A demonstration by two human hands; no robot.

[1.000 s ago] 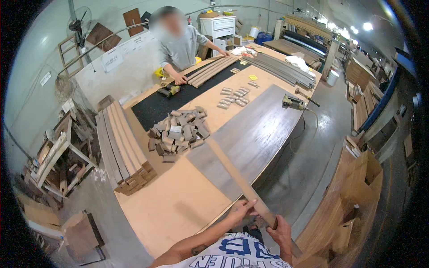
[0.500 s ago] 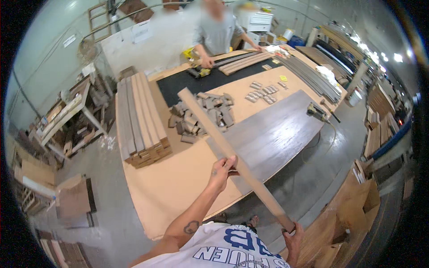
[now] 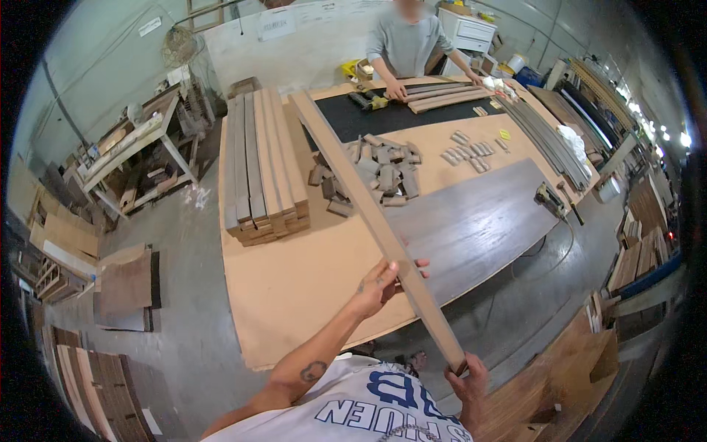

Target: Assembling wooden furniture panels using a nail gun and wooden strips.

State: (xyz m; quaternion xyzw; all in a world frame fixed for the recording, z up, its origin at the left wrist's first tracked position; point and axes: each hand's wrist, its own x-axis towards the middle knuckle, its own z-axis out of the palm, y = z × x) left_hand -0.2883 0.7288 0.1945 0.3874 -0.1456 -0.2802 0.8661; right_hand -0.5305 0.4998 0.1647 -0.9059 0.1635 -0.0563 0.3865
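A long, narrow wooden board [image 3: 361, 195] slants over the table between my two hands. My left hand [image 3: 379, 289] grips it below the middle, thumb on the near side and fingertips showing past the other edge. At its near end, my right hand [image 3: 468, 379] is closed around the corner. The far end reaches beside a stack of similar boards [image 3: 265, 169], some greyish and some light tan. Under the raised board lies a loose pile of small wood blocks [image 3: 390, 166]. A smooth dark panel [image 3: 471, 228] rests on the table to the right of it.
Across the table, a person in a grey shirt [image 3: 412, 44] handles boards [image 3: 449, 99] on a black mat. A nail gun [image 3: 549, 200] and a hammer [image 3: 571, 205] lie at the right edge. Grey strips [image 3: 541, 136] lie far right. Cardboard [image 3: 545, 383] stands near my right side.
My view has turned, so the table sits further right in it. The board's far end has swung left toward the stack. My left fingers now reach around the board's far edge.
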